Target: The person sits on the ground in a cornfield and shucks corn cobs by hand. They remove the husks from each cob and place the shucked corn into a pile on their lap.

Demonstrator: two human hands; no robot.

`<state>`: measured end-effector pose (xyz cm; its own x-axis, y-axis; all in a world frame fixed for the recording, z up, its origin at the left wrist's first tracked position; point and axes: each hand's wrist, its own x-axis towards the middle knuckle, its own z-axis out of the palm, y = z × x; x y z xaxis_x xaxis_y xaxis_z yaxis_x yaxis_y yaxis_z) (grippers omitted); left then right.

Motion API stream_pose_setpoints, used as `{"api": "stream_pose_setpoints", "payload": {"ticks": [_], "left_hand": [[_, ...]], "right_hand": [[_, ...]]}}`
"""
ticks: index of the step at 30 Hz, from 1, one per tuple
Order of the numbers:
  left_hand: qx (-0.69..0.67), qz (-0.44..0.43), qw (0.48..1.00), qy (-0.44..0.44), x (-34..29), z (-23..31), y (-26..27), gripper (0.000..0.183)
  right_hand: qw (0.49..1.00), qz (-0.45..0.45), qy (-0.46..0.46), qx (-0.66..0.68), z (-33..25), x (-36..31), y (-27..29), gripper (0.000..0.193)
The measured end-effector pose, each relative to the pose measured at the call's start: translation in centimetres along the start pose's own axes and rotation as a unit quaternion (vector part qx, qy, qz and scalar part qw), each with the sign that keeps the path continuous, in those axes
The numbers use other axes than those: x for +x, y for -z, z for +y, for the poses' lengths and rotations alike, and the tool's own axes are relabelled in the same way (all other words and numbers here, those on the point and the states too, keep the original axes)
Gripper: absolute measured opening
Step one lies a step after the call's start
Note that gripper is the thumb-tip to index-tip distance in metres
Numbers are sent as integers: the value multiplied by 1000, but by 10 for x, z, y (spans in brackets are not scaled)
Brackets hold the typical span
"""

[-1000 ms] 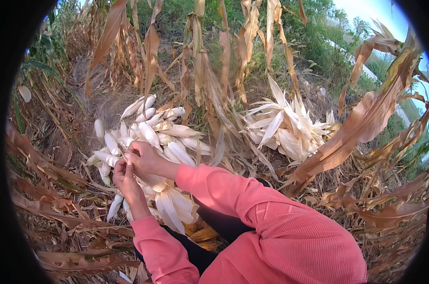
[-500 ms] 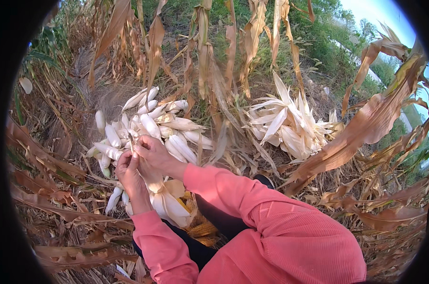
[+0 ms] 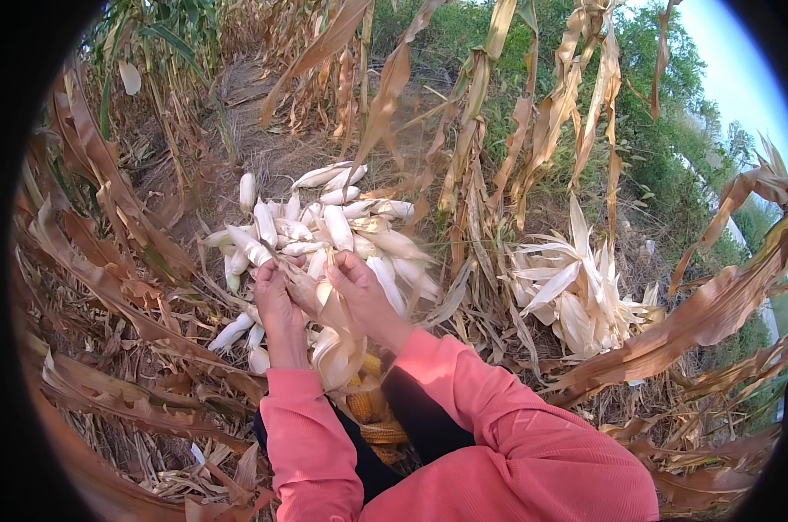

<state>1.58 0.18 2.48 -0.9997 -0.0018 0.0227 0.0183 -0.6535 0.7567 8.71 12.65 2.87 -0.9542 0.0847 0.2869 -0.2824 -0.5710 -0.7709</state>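
My left hand point(image 3: 281, 306) is closed at the upper end of a pale, husk-covered ear of corn point(image 3: 303, 289). On the other side of it, my right hand point(image 3: 363, 291) pinches some of the husk between thumb and fingers. A loosened strip of husk point(image 3: 340, 355) hangs below, between my wrists. Fingers and husk hide most of this ear's surface. Just beyond my hands lies a pile of unpeeled corn ears point(image 3: 337, 226) in whitish husks. Bare yellow corn cobs point(image 3: 361, 404) lie between my legs, partly covered by the hanging husk.
A heap of stripped husks point(image 3: 577, 296) sits on the ground to the right. Dry corn stalks point(image 3: 477, 113) stand ahead, and a long brown leaf point(image 3: 698, 309) slants in from the right. More dry leaves point(image 3: 133, 300) crowd the left side.
My hands, close together before, have drawn apart, the right one pulling husk away from the left. The whole view has shifted, so the pile and heap appear farther right.
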Motion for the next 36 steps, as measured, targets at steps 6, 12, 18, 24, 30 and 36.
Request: {"api": "stream_pose_setpoints", "payload": {"ticks": [6, 12, 18, 24, 30, 36], "left_hand": [[-24, 17, 999, -13, 5, -3, 7, 5], [-149, 79, 984, -56, 13, 28, 32, 13], [-194, 100, 974, -53, 7, 39, 39, 21], [-230, 83, 968, -58, 0, 46, 25, 21], [-166, 142, 974, -58, -1, 30, 14, 13], [-237, 109, 965, -5, -1, 2, 21, 7]], "right_hand": [[997, -53, 4, -58, 13, 10, 15, 9], [975, 0, -47, -216, -13, -16, 73, 15], [852, 10, -24, -524, -31, -65, 162, 15], [704, 31, -18, -709, -38, -101, 234, 12], [624, 8, 98, -775, -42, -53, 175, 40], [790, -104, 159, -583, -16, -18, 31, 65]]}}
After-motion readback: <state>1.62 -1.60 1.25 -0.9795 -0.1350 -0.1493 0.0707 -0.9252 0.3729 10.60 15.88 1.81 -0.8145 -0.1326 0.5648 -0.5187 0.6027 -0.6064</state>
